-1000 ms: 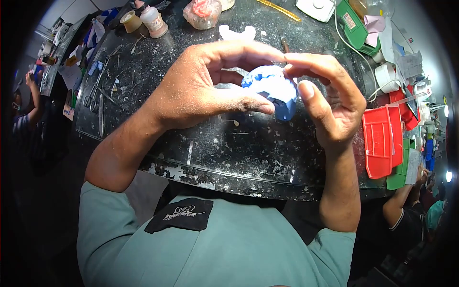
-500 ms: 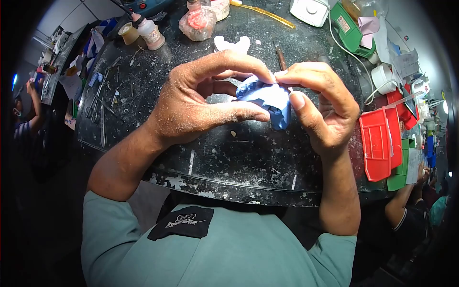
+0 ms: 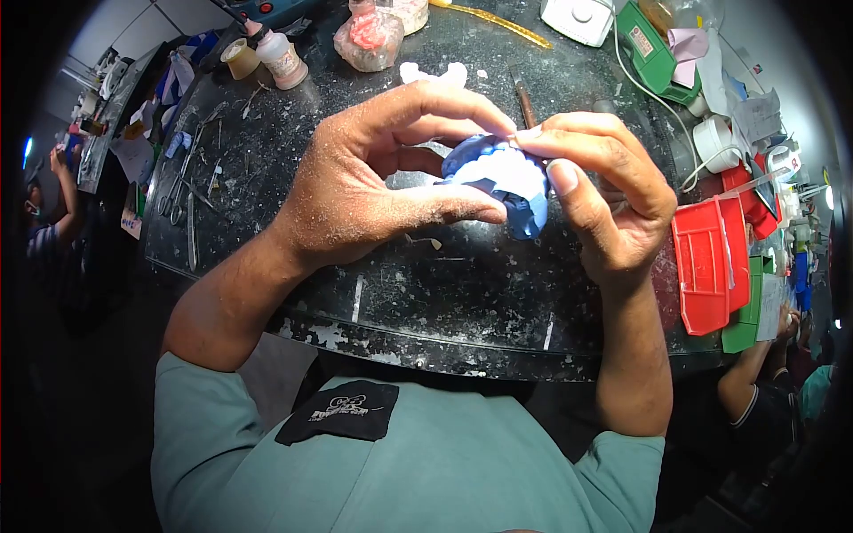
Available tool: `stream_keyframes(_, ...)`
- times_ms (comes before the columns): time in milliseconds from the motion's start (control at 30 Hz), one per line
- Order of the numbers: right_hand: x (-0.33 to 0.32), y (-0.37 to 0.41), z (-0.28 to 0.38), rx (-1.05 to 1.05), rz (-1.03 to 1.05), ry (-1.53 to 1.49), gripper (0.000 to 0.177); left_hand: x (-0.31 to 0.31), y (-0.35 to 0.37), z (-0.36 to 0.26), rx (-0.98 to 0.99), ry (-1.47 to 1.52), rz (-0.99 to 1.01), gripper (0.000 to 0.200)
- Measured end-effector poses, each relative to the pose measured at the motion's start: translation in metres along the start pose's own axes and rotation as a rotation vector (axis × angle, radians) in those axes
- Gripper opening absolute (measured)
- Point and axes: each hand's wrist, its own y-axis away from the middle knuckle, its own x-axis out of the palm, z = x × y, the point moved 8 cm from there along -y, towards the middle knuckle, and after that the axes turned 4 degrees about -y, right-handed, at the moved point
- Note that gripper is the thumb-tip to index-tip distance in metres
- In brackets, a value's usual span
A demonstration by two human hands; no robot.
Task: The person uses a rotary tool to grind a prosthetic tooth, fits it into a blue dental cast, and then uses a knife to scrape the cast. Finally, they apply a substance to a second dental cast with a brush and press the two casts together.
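A small blue dental mould [image 3: 530,213] with a bright white surface on its upper side is held up over the bench between both hands. My left hand [image 3: 342,195], dusted with white powder, grips it from the left, forefinger along the top and thumb along the near side. From the right, my right hand [image 3: 617,191] pinches its edge between thumb and fingertips. Glare washes out the white part, so its detail cannot be made out. Behind the hands lie a white horseshoe-shaped piece [image 3: 433,75] and a tool with a brown handle [image 3: 527,107].
Scissors and thin metal tools [image 3: 191,218] lie at the left. A dropper bottle [image 3: 282,60] and a pink-stained jar [image 3: 367,40] stand at the back. Red bins [image 3: 702,266] and a green box [image 3: 653,53] line the right side. Other people are at both sides.
The blue mould has tilted slightly, showing more of its blue rim and white face. Both hands keep their hold, and my right hand has shifted a little to the right.
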Motion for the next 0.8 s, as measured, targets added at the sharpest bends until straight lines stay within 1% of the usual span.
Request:
stream_keyframes(33, 0.0, 0.0001, -0.0001, 0.001, -0.001, 0.0, 0.018, 0.0013, 0.0002, -0.0011, 0.022, -0.007, 0.019, 0.059)
stream_keyframes(167, 0.0004, 0.0005, -0.0006, 0.003, -0.011, -0.014, 0.017, 0.0004, 0.0003, -0.0003, 0.003, -0.018, 0.009, 0.059)
stream_keyframes(233, 0.0002, 0.0008, -0.0006, 0.002, -0.017, -0.014, 0.017, 0.0005, 0.0001, -0.0022, 0.063, -0.024, 0.013, 0.058)
stream_keyframes(333, 0.0003, 0.0008, -0.0004, 0.0, -0.011, -0.014, 0.017, -0.0001, 0.0008, -0.0004, 0.025, -0.024, 0.008, 0.057)
stream_keyframes(467, 0.0004, -0.0005, 0.0008, -0.018, -0.001, -0.016, 0.018, -0.0002, 0.0007, 0.0005, 0.036, -0.012, 0.017, 0.056)
stream_keyframes(633, 0.0003, -0.0001, 0.0017, -0.015, -0.007, -0.021, 0.018, 0.0005, 0.001, -0.0049, 0.141, -0.041, 0.015, 0.055)
stream_keyframes(800, -0.0001, 0.0007, 0.0011, -0.009, -0.007, -0.026, 0.019, 0.0002, 0.0018, -0.0051, 0.137, -0.045, 0.016, 0.055)
